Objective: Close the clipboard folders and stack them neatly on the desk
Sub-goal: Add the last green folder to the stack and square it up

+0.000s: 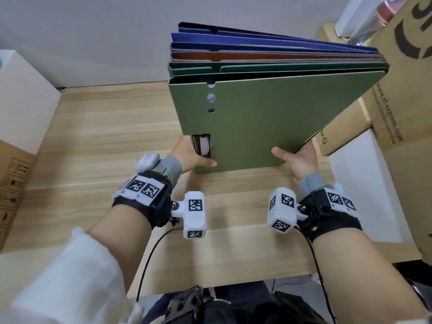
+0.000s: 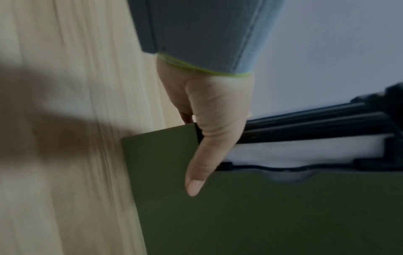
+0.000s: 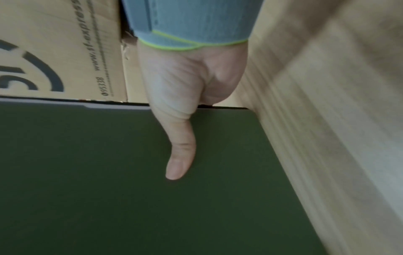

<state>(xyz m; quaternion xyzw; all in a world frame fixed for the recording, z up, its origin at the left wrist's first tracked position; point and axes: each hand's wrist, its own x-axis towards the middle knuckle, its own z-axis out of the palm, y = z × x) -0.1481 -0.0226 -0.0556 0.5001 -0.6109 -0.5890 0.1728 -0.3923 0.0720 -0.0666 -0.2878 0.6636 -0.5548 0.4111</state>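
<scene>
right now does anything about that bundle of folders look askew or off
Yes. The folder stack held by the left hand and right hand is uneven: the blue, red and green covers fan apart at the far end with edges stepped. The front green folder shows its clip mechanism through a corner cutout.

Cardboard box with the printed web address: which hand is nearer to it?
Right. The right hand grips the folder stack's corner just beside the cardboard box; the left hand grips the opposite corner.
</scene>
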